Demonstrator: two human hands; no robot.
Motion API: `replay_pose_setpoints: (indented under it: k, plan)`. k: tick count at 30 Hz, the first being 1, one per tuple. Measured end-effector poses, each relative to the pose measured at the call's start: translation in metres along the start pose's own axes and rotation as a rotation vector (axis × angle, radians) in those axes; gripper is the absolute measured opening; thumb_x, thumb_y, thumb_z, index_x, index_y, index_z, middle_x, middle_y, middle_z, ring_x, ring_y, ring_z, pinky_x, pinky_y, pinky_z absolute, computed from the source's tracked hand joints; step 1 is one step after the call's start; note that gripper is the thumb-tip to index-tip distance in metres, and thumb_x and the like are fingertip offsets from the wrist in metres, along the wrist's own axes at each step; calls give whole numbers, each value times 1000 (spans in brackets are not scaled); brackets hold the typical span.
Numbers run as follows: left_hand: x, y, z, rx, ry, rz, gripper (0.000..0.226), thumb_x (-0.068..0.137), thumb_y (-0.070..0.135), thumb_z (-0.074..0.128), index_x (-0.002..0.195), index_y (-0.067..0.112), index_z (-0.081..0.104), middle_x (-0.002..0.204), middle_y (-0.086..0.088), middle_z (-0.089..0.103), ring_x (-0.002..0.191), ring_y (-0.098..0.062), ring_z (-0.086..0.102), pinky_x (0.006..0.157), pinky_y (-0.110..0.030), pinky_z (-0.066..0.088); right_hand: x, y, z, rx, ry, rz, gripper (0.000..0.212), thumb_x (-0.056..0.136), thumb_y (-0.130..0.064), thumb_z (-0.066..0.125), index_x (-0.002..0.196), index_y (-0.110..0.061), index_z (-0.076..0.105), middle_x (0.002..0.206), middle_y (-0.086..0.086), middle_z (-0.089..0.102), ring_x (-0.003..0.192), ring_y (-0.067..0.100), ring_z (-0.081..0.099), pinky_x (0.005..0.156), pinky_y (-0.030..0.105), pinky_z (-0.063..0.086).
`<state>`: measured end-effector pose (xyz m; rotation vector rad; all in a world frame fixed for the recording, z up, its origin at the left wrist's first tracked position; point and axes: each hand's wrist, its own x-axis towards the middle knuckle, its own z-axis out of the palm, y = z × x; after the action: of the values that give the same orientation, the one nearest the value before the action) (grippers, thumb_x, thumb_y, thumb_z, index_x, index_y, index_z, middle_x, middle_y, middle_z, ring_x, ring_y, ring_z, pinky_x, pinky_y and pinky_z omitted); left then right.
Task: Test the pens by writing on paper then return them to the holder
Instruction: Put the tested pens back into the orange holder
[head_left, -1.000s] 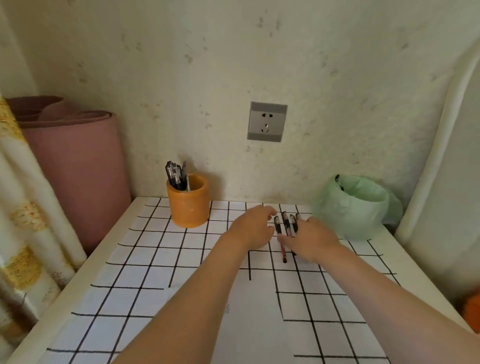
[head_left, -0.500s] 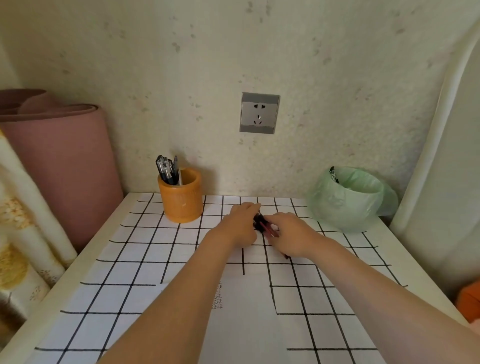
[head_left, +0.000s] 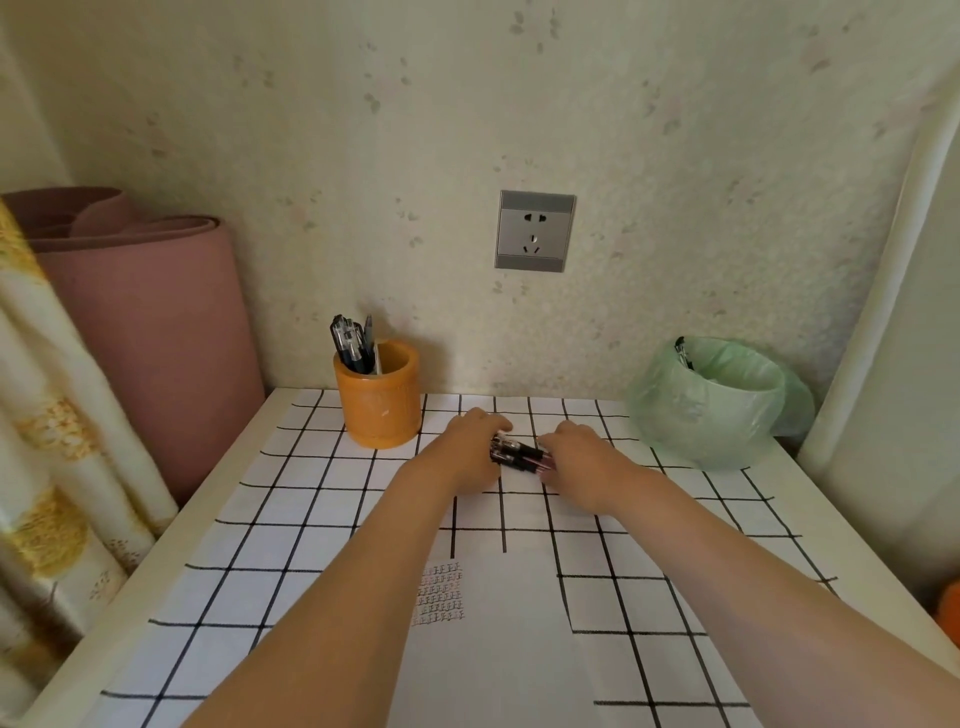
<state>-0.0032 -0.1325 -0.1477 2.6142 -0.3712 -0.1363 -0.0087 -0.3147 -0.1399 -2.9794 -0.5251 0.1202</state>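
1. The left hand (head_left: 470, 449) and the right hand (head_left: 582, 460) are both curled around the two ends of a small bundle of pens (head_left: 519, 454), which lies across the gap between them. Each hand's fingers are wrapped over its end, so the pens are bunched side by side rather than loose.
2. The bundle sits low over the table (head_left: 223, 467), at or just above the surface; I cannot tell whether it is lifted clear. Squeezing from both ends probably squares the pens up so they can go in as one handful.
3. The orange holder (head_left: 379, 410) stands just beyond and to the outer side of the left hand, near it but apart. Several pens already stand in it, leaning toward its far-left rim, which leaves the near side of the mouth open.
4. The paper (head_left: 493, 649) lies nearer the body than both hands, between the forearms. A block of small written marks (head_left: 440, 593) shows on it, which suggests the testing is done.
5. A bin lined with a green bag (head_left: 711, 400) sits beyond the right hand, well apart from it.
6. My judgement: this is the gathering step before the return, and the next move calls for tipping the bundle upright over the holder.
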Motion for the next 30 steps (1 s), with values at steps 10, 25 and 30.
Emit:
replay_pose_setpoints:
  k: [10,25,30]
  plan:
    - [-6,7,-12,226,-51,-2,22,92,27,59,113,23,65,106,-4,61,110,-20,47,77,-33,47,2,-6,-1,-63,-13,-72,21,99,-19,52,116,-12,63,110,10,52,98,25,53,85,40,50]
    - [-25,3,-87,-315,154,93,31,86,15,74,112,28,62,95,8,65,82,-11,63,71,-22,53,12,-36,-17,570,69,-64,9,99,-20,52,108,-22,54,93,2,63,78,16,59,67,30,46]
    - [-28,8,-99,-367,169,133,41,89,8,69,123,29,60,105,13,58,74,-5,56,71,-12,48,12,-54,-16,954,38,-72,12,98,-14,55,104,-22,62,94,6,70,86,20,68,74,30,55]
